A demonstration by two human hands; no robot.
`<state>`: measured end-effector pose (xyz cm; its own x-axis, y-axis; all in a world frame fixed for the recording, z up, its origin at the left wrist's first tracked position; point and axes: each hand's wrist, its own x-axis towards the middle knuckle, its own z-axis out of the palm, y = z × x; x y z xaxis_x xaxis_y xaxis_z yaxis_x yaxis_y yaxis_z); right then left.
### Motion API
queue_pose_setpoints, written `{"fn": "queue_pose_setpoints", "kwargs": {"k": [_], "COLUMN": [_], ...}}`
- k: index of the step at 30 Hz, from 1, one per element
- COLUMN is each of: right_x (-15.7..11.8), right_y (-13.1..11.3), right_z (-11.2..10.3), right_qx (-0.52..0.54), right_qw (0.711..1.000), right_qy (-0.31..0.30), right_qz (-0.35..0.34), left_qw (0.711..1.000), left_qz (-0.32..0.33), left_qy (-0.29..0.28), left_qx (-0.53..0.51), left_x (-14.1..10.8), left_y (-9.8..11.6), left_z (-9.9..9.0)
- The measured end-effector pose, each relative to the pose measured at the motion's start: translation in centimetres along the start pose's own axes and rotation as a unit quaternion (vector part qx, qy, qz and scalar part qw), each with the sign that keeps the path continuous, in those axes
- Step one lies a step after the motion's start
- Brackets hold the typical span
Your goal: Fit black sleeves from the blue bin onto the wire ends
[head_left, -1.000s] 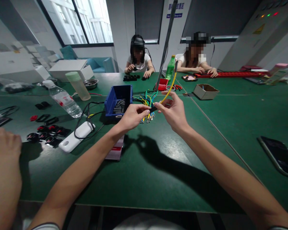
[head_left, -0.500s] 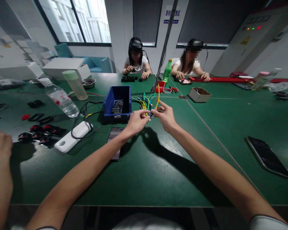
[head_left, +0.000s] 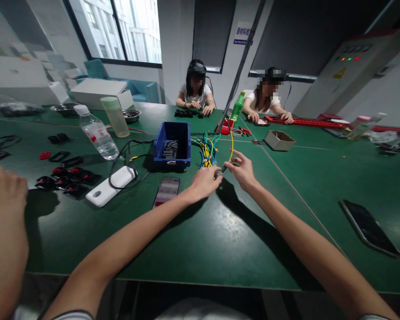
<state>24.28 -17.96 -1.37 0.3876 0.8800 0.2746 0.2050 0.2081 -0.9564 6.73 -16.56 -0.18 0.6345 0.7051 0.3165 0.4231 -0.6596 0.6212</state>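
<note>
Yellow wire (head_left: 232,144), right of the blue parts bin (head_left: 182,162).
The right hand (head_left: 242,170) pinches it near its dark sleeve (head_left: 223,169); whether the left hand (head_left: 205,183) grips, I cannot tell. More of the smartphone (head_left: 167,192) before the bin shows than earlier.

The blue bin (head_left: 172,163) and wires (head_left: 208,150) block the way beyond the left hand (head_left: 205,182); a hand could pass between the right hand (head_left: 242,169) and the cardboard box (head_left: 279,142).
</note>
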Motion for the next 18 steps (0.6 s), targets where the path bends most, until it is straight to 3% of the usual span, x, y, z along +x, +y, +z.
{"fn": "queue_pose_setpoints", "kwargs": {"k": [4,11,18], "right_x": [0.6,2.2,3.0], "right_y": [1.4,4.1,5.3], "right_z": [-2.6,-7.6,-11.4], "right_qx": [-0.075,-0.163,-0.204], "right_qw": [0.996,0.985,0.978], "right_qy": [0.041,0.052,0.027], "right_qz": [-0.018,-0.028,-0.017], "left_qw": [0.990,0.934,0.937], "left_qz": [0.088,0.261,0.267], "left_qy": [-0.014,-0.142,-0.151], "left_qx": [0.109,0.198,0.169], "left_x": [-1.9,-5.6,-6.1], "left_y": [1.6,3.7,3.3], "left_z": [1.6,5.3,6.2]}}
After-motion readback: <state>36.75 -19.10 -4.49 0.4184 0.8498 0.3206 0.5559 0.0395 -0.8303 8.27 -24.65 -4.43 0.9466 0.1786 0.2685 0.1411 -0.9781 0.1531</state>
